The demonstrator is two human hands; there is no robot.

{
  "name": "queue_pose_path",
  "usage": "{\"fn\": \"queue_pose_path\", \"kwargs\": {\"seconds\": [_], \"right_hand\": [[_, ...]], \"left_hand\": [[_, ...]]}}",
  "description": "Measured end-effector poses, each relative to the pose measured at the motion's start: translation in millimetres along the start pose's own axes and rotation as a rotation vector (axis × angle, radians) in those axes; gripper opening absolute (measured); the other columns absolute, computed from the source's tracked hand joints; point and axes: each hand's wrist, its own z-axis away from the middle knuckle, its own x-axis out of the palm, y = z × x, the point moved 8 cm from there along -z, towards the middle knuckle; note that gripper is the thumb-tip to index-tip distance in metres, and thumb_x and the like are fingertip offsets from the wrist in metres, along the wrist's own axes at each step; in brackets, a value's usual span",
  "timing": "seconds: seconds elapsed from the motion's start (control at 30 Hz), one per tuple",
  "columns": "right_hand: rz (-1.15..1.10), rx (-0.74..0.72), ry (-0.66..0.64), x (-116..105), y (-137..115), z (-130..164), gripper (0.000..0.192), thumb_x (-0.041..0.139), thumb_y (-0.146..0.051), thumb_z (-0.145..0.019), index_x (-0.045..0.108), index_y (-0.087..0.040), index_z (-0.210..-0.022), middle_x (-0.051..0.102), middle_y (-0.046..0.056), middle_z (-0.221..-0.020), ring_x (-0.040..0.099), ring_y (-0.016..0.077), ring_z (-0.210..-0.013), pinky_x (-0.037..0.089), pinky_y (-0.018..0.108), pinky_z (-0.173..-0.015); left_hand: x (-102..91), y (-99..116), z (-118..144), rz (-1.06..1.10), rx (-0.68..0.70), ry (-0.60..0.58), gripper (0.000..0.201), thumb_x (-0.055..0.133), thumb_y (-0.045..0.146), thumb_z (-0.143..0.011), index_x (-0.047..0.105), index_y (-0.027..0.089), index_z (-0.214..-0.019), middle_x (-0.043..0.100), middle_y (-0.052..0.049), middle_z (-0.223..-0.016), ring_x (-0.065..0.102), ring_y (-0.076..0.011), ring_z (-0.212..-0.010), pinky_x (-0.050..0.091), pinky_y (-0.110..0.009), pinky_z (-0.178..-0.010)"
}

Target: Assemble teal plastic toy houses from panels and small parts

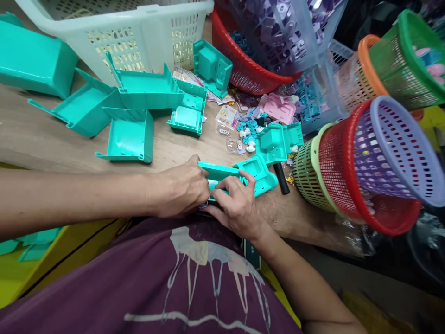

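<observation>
At mid-frame, the left hand (182, 189) grips the turquoise plastic housing (222, 173), best braced steadily while the right hand (238, 203), fingers bent, seemingly pinches its near edge.

From my end, this looks like an assembly workshop: matching turquoise plastic housings (127, 137) lie along a wooden table (21, 134), a translucent bin (313, 46) holds purple plastic parts (267, 28), and colourful plastic baskets (351, 153) stand alongside.

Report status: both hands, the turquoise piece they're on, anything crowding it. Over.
Left hand closed on turquoise piece, right hand against it. Piece partly covered. Recessed turquoise panel close by its right end, black handle beyond.
</observation>
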Motion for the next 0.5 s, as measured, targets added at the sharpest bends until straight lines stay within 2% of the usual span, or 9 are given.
{"fn": "queue_pose_path", "kwargs": {"seconds": [0.1, 0.2, 0.27, 0.4, 0.5], "right_hand": [[-0.055, -0.050, -0.023, -2.7, 3.9, -4.5, 0.034, 0.055, -0.052, -0.096, 0.065, -0.020, -0.088, 0.062, 0.003, -0.090, 0.059, 0.0162, -0.088, 0.027, 0.043, -0.109], [-0.115, -0.109, -0.067, -9.3, 9.9, -14.8, 0.036, 0.054, -0.053, -0.096, 0.067, -0.019, -0.099, 0.065, 0.004, -0.097, 0.060, 0.0172, -0.094, 0.030, 0.042, -0.108], [-0.160, -0.140, -0.080, -15.5, 14.4, -24.6, 0.035, 0.052, -0.051, -0.097, 0.067, -0.019, -0.102, 0.066, 0.004, -0.098, 0.060, 0.0167, -0.094, 0.033, 0.040, -0.104], [-0.220, -0.154, -0.090, -24.2, 23.1, -45.3, 0.033, 0.055, -0.049, -0.097, 0.068, -0.018, -0.095, 0.065, 0.003, -0.091, 0.059, 0.0152, -0.086, 0.042, 0.031, -0.086], [-0.222, -0.144, -0.052, -27.2, 26.0, -54.2, 0.031, 0.060, -0.048, -0.094, 0.069, -0.019, -0.092, 0.063, 0.002, -0.086, 0.057, 0.0145, -0.083, 0.042, 0.028, -0.079]], "left_hand": [[-5.7, -5.1, 2.7, 0.023, 0.071, 0.041, 0.021, 0.063, 0.031, -0.080, 0.057, 0.021, -0.063, 0.065, -0.009, -0.069, 0.056, -0.0270, -0.073, 0.035, -0.045, -0.079], [-16.6, -17.7, 3.9, 0.117, 0.089, 0.032, 0.023, 0.074, 0.039, -0.074, 0.063, 0.020, -0.069, 0.068, -0.010, -0.077, 0.057, -0.0244, -0.074, 0.039, -0.036, -0.073], [-26.3, -29.2, 3.2, 0.193, 0.061, 0.026, 0.029, 0.078, 0.044, -0.070, 0.064, 0.019, -0.067, 0.068, -0.008, -0.074, 0.055, -0.0202, -0.067, 0.038, -0.031, -0.064], [-41.1, -50.3, 1.1, 0.269, -0.026, 0.011, 0.039, 0.079, 0.052, -0.066, 0.064, 0.017, -0.066, 0.062, -0.001, -0.061, 0.046, -0.0134, -0.052, 0.033, -0.026, -0.052], [-44.3, -54.8, 1.7, 0.251, -0.029, 0.002, 0.043, 0.077, 0.056, -0.068, 0.062, 0.016, -0.062, 0.055, 0.002, -0.051, 0.038, -0.0110, -0.044, 0.028, -0.026, -0.046]]}}
